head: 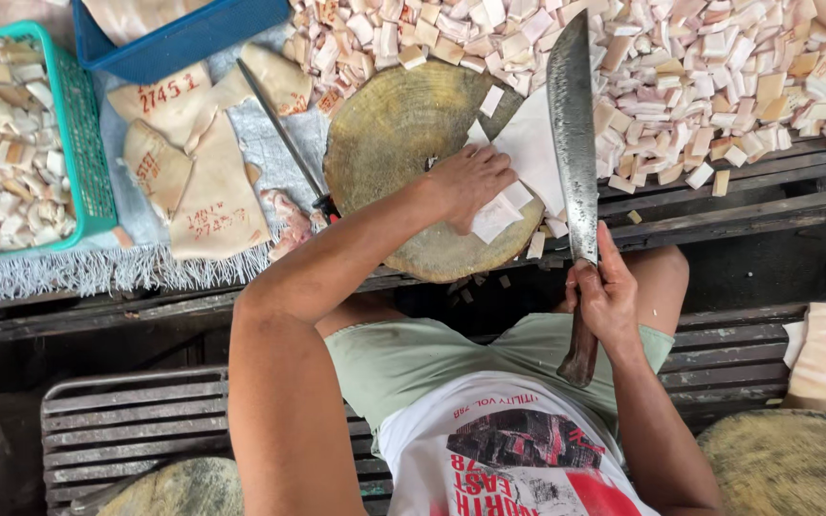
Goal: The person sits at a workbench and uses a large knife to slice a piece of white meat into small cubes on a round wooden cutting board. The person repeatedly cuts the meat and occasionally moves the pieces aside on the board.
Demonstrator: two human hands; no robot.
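Field notes, head view. My left hand (470,182) lies flat on the pale slab (528,153), fingers loosely spread and pressing down, nothing pinched. The slab sits on the round wooden chopping block (394,134), at its edge toward my right hand, with a few cut squares (497,216) just under the left fingertips.

My right hand (604,296) is wrapped tight around the dark wooden handle of the long cleaver (574,134). The blade points away from me, lying just beside the slab and close to the left fingers; I cannot tell whether its edge touches the slab or the block.

Handling, as I judge it: the slab looks soft and pliant, probably greasy, so it may slide under the palm. Best held with flat pressure well back from the blade side, fingertips tucked. The cleaver looks heavy and blade-forward; grip it high on the handle near the blade for control.

Around the hands: beyond the blade and the left hand, a broad heap of small cut cubes (681,67) covers the tabletop (738,191). Out past my left forearm lie larger uncut sheets (203,191) with red stamped marks, and a thin dark rod (284,134) leaning toward the block. Further out on that side stands a green basket (83,143) of cubes, with a blue crate (184,38) beyond it.
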